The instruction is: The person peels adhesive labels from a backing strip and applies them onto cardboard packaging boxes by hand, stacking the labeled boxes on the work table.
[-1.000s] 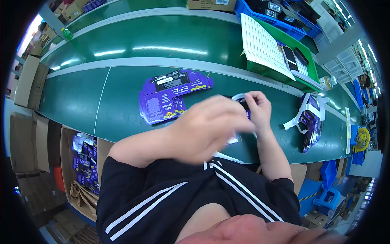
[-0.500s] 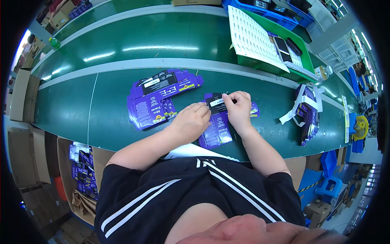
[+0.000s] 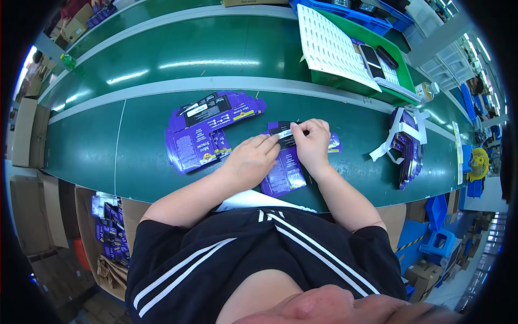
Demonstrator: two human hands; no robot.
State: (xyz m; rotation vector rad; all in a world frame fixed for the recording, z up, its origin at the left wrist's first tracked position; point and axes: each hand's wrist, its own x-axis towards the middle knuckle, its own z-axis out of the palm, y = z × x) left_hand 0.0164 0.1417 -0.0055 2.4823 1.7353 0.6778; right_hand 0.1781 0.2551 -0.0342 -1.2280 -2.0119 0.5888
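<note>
A flattened purple carton [image 3: 283,175] lies on the green table in front of me. Across its black panel runs a white sticker [image 3: 285,134]. At the sticker's left end, my left hand [image 3: 252,159] rests with its fingers held together and bent down onto the carton. My right hand [image 3: 312,144] has thumb and forefinger closed at the sticker's other end. The fingertips partly cover the sticker, so how firmly each hand grips is hard to see. To the left lies a spread pile of similar flat cartons [image 3: 186,151], the top one with a white sticker on its black panel.
On the right stands a bundle of purple cartons [image 3: 411,162] with a loose white strip [image 3: 413,133]. Farther back, a green bin [image 3: 345,85] holds a sticker sheet [image 3: 337,46] and a phone [image 3: 372,60]. White paper [image 3: 259,201] lies at the near edge. Below left, an open box [image 3: 86,227] contains purple cartons.
My right thumb and forefinger have come slightly down and left toward the sticker. The left hand stays on the carton, and the whole view has shifted a little.
</note>
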